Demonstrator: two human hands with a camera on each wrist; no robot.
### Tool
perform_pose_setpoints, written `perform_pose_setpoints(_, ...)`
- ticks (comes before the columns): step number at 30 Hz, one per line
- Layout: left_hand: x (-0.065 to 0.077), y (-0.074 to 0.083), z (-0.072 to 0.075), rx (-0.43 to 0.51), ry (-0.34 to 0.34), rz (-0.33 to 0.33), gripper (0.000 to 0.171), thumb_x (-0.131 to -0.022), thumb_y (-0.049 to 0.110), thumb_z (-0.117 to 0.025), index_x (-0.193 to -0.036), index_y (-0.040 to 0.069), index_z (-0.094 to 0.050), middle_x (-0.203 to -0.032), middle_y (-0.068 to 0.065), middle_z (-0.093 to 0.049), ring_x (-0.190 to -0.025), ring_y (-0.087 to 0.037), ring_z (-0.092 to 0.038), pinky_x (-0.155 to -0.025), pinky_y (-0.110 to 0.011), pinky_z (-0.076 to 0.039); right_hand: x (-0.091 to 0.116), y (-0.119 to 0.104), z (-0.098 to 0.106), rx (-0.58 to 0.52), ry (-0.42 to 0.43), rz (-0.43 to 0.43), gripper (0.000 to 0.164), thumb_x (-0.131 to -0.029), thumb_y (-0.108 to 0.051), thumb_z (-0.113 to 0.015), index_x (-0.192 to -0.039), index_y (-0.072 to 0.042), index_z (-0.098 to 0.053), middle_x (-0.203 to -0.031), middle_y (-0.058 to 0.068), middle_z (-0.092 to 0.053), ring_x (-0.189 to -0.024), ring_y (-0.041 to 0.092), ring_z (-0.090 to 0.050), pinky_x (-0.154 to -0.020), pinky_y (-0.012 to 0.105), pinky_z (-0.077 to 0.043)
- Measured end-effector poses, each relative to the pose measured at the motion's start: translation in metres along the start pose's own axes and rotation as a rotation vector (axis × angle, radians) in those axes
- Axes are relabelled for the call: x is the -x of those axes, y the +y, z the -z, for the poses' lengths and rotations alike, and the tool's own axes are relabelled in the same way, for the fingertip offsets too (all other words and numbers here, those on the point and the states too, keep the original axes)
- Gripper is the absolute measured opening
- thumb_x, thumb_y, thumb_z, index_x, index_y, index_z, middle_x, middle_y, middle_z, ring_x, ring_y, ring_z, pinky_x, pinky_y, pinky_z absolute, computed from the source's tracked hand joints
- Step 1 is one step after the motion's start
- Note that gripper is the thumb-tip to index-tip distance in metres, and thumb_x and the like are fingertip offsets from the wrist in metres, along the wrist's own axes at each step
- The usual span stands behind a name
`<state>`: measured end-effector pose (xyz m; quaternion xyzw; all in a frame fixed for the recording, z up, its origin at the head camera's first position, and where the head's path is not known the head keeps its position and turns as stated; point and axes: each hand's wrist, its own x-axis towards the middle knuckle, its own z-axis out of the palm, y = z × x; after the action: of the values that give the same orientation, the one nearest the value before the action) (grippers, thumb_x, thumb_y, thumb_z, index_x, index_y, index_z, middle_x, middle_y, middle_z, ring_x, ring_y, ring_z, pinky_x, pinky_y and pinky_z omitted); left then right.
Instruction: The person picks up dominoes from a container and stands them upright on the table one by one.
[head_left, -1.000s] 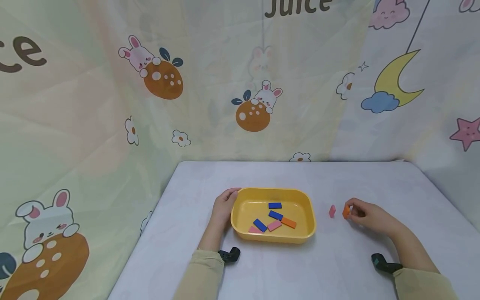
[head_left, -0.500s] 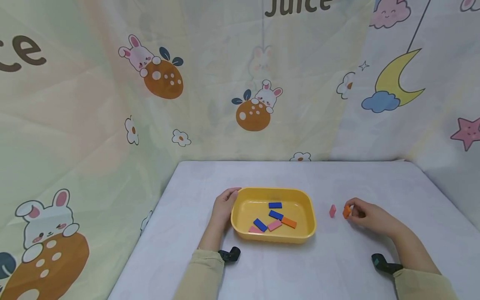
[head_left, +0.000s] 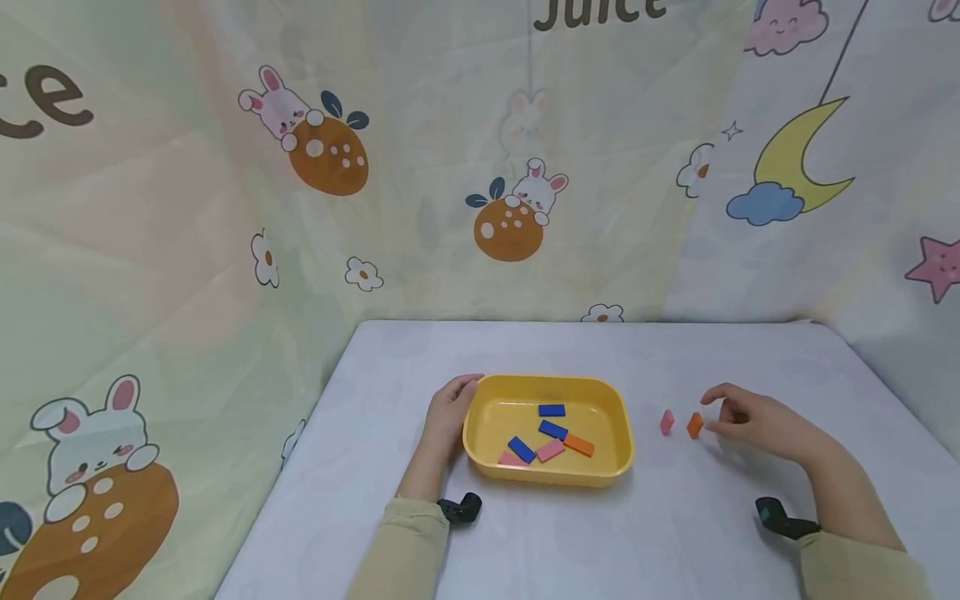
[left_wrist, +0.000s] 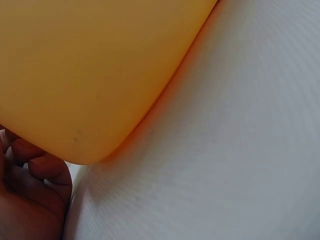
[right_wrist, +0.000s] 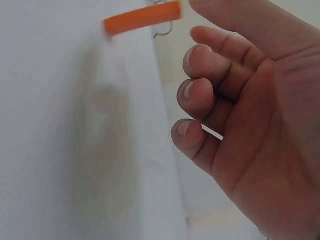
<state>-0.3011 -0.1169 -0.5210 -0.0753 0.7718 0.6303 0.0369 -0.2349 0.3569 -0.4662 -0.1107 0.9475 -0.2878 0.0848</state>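
Observation:
My left hand (head_left: 447,414) holds the left end of a yellow plastic tray (head_left: 551,476). In the left wrist view its curled fingers (left_wrist: 47,166) lie against the tray's side; the thumb is hidden. On the white table right of the tray, an orange domino-like block (head_left: 695,425) stands on end, a short gap from a pink block (head_left: 667,422) also on end. My right hand (head_left: 765,427) is just right of the orange block, thumb and forefinger spread, with nothing held. The right wrist view shows the orange block (right_wrist: 142,17) free of the loosely bent fingers.
Inside the tray lie several flat blocks: blue ones such as a blue block (head_left: 552,410), pink ones such as a pink block (head_left: 551,450), and one orange block (head_left: 579,445). A printed cloth (head_left: 420,292) hangs behind the table (head_left: 585,542).
My right hand has let go of the orange block and drawn back to the right, its fingers spreading. The orange block stays standing by the pink one. The left hand and tray hold still.

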Motion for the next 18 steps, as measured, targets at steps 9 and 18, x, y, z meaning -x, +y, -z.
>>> perform_pose_setpoints(9,-0.001,0.0,0.0,-0.006,-0.002,0.004,0.032,-0.095,0.056,-0.055,-0.117,0.036,-0.068,-0.12,0.011,-0.068,-0.118,-0.014,-0.061,-0.103,-0.037,-0.052,-0.024,-0.051,0.018,-0.07,-0.013,0.059,0.029,-0.094,-0.036,-0.066,-0.117,-0.02,-0.058,-0.086,0.005,-0.059,-0.081,0.021,-0.056,-0.068,0.027,-0.05)
perform_pose_setpoints(18,-0.002,0.0,-0.001,-0.005,0.0,-0.013,0.031,-0.095,0.055,-0.056,-0.116,0.035,-0.068,-0.121,0.011,-0.068,-0.12,-0.015,-0.061,-0.104,-0.038,-0.051,-0.073,-0.103,0.003,-0.157,-0.127,0.126,0.021,-0.094,-0.035,-0.066,-0.112,-0.022,-0.064,-0.098,0.002,-0.066,-0.091,0.024,-0.059,-0.081,0.033,-0.055)
